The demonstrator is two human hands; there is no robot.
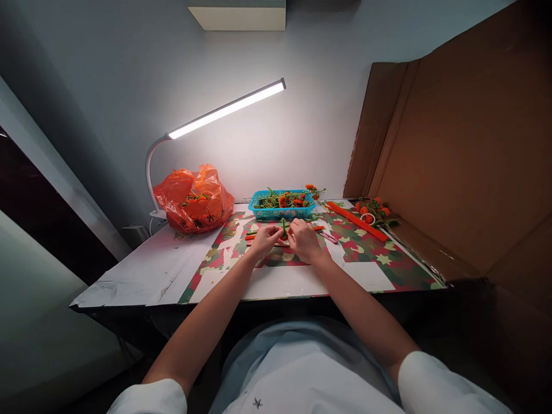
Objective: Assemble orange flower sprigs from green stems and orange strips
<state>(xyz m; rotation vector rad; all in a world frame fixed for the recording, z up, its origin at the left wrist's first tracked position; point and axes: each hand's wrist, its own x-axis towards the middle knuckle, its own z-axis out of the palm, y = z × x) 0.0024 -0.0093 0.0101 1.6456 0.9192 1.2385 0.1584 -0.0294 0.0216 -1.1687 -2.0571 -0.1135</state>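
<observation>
Camouflage-patterned tabletop (414, 270) below a lit LED desk lamp (226, 109). Hands close together: left hand (268, 238) pinches an upright green stem (283, 223); right hand (304, 239) adjacent, grip indeterminable. Stem located before blue plastic basket (282, 214) of orange flowers (297, 202).

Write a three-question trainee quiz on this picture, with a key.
1. True or false: the pale, bar-shaped desk lamp is lit.
2. Which lies to the right of the blue plastic mesh basket in the picture: (a) the translucent orange plastic bag; (b) the long, straight orange strips?
3. What colour is the thin upright piece between the bare left hand and bare right hand?

Key: 1. True; 2. b; 3. Green.
</observation>
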